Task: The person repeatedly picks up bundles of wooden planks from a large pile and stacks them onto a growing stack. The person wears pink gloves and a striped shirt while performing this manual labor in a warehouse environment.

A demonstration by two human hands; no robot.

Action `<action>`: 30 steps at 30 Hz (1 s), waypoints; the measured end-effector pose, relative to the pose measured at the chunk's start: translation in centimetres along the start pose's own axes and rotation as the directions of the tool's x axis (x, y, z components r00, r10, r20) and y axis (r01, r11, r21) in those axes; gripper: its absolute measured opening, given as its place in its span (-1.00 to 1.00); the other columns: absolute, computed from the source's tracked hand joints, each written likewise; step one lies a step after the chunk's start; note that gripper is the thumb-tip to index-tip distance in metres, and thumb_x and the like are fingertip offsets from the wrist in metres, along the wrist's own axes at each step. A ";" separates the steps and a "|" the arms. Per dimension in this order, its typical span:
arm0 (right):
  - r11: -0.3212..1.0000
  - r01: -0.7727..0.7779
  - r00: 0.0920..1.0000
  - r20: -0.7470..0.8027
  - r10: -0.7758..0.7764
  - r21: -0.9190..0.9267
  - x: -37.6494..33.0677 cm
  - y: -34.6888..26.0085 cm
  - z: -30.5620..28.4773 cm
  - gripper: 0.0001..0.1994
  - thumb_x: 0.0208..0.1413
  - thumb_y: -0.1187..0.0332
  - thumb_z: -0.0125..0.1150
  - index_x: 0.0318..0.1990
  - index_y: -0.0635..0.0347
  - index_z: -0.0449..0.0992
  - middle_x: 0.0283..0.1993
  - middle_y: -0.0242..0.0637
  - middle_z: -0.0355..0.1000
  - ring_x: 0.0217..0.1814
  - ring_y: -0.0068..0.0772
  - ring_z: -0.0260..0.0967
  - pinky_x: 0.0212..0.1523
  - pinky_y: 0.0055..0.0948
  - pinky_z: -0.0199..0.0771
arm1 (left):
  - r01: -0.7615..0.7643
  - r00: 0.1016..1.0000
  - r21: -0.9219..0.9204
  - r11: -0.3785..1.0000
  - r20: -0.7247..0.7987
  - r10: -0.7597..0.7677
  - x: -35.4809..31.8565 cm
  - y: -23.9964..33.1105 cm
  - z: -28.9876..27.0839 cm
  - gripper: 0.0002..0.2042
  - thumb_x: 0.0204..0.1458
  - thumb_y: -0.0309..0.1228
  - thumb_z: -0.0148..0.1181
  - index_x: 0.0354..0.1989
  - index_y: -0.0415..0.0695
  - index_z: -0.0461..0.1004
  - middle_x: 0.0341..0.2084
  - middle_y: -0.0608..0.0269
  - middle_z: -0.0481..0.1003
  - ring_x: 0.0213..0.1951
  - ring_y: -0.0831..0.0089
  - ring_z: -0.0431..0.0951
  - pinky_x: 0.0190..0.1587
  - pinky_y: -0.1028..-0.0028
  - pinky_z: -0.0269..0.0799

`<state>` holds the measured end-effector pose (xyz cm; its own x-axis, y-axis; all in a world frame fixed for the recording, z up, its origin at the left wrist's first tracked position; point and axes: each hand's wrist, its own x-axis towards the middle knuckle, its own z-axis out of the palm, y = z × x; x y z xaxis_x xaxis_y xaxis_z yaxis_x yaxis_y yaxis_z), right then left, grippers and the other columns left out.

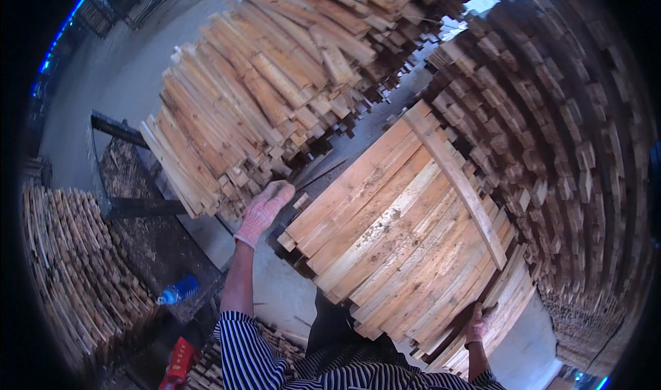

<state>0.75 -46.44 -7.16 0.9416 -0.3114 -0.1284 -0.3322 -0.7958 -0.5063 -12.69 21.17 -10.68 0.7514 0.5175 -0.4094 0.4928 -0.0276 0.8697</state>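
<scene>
In front of me lies a stack of pale wooden boards (389, 214), laid side by side with rough, stained faces. One narrow wooden strip (460, 183) lies crosswise over them toward the right. My left hand (265, 207), in a pinkish knit glove, is at the stack's left end, close to a short protruding board end (301, 201). Its fingers reach forward, and nothing shows in them. At the lower right, my right hand (476, 325) grips the edge of a board (506, 307) beside a dark gap in the stack; its fingertips are partly hidden.
A large pile of loose wooden slats (255, 80) stands ahead. Tall stacked wood (551, 135) rises on the right, and another stack (79, 266) stands at left. A dark metal frame (138, 207), a blue-labelled bottle (177, 291) and a red packet (180, 362) are on the left.
</scene>
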 end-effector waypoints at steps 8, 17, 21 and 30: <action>0.987 0.102 0.994 -0.019 -0.105 -0.122 0.6 1.1 0.8 -0.15 0.31 0.08 0.24 0.54 0.29 -0.11 0.43 0.12 0.21 0.41 0.00 0.24 0.38 -0.21 0.25 | -0.026 0.993 0.238 0.971 0.117 -0.002 -1.4 -0.6 3.3 0.13 -0.14 0.08 0.51 0.56 0.06 -0.09 0.30 -0.09 0.39 0.30 -0.01 0.42 0.29 0.23 0.35; 0.977 -0.001 0.999 0.038 0.009 -0.212 0.4 -1.2 0.3 -0.13 0.33 0.07 0.19 0.55 0.30 -0.19 0.54 0.14 0.05 0.51 0.03 0.12 0.48 -0.21 0.13 | 0.057 0.989 0.166 0.985 0.127 -0.078 -1.2 -0.7 3.8 0.20 -0.23 0.04 0.58 0.54 -0.07 -0.10 0.38 -0.22 0.25 0.34 -0.05 0.36 0.31 0.22 0.36; 0.937 -0.069 0.997 -0.049 0.056 -0.342 0.6 -0.2 0.1 -0.11 0.32 -0.02 0.16 0.58 0.18 -0.21 0.52 0.13 0.10 0.50 0.05 0.15 0.45 -0.19 0.16 | -0.006 0.997 0.161 0.987 0.077 -0.006 -1.2 -1.4 4.9 0.23 -0.30 -0.08 0.68 0.52 -0.12 -0.06 0.44 -0.10 0.16 0.41 0.05 0.27 0.37 0.25 0.30; 0.899 -0.143 0.989 -0.035 0.141 -0.414 0.3 -2.2 0.3 -0.07 0.30 -0.07 0.18 0.57 0.22 -0.21 0.53 0.08 0.10 0.50 -0.01 0.17 0.46 -0.29 0.15 | 0.022 0.989 0.121 0.992 0.141 -0.039 -1.2 -1.0 4.0 0.22 -0.30 -0.05 0.66 0.52 -0.13 -0.04 0.44 -0.13 0.11 0.40 0.00 0.26 0.38 0.22 0.29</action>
<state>1.77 -44.62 -6.30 0.8827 -0.4386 -0.1689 -0.4562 -0.8859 -0.0837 -12.34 17.12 -12.11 0.7859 0.3925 -0.4778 0.5588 -0.1198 0.8206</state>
